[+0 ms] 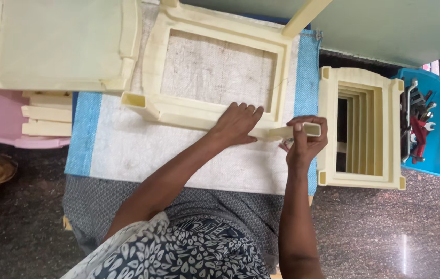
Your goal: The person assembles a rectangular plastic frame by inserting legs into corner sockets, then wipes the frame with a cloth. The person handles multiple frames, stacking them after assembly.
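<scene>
A cream plastic rectangular frame (155,62) lies on a white woven sheet with blue borders (127,150). My left hand (236,124) presses flat on the frame's near rail. My right hand (305,142) grips the frame's hollow square corner leg (302,129) at the near right end, fingers curled over it. Something small and reddish shows under my right palm; I cannot tell what it is.
A stack of cream frames (360,129) stands at the right, beside a blue tray of spanners and pliers (426,124). A cream panel (60,44) rests on a pink tub (3,119) holding cream bars at the left. A pale green surface (385,26) lies beyond.
</scene>
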